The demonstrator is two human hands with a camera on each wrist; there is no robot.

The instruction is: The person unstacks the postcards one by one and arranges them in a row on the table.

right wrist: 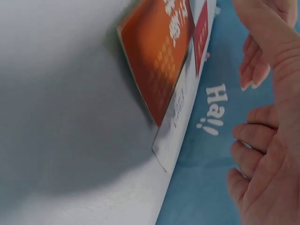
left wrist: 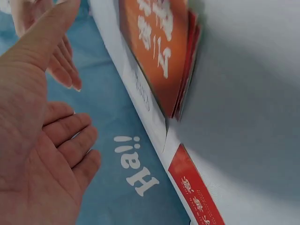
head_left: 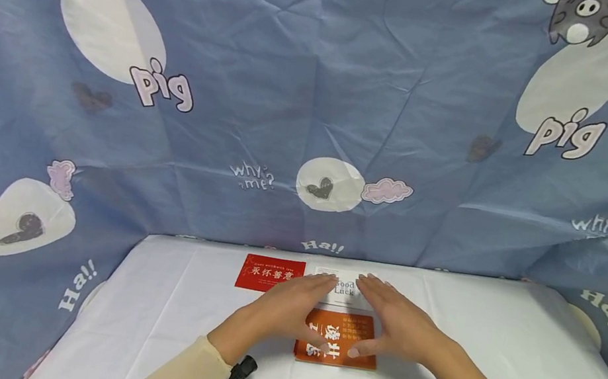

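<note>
The left hand [head_left: 291, 305] and the right hand [head_left: 405, 324] hover over the orange-topped card stack [head_left: 341, 334], which lies on the white-covered worktop [head_left: 502, 337]. The fingers of both hands are extended, slightly bent, and grip nothing; the thumbs point toward each other with a gap between them. Just beyond the stack is the white "Good Luck" card [head_left: 346, 292], and to its left the red card [head_left: 270, 275].

In my judgement, the stack could spread if the hands press on it unevenly, because red layers under the orange top look loose at the edge. A low fingertip might also push the white card out of place. I see no container; the cards lie directly on the worktop.
</note>
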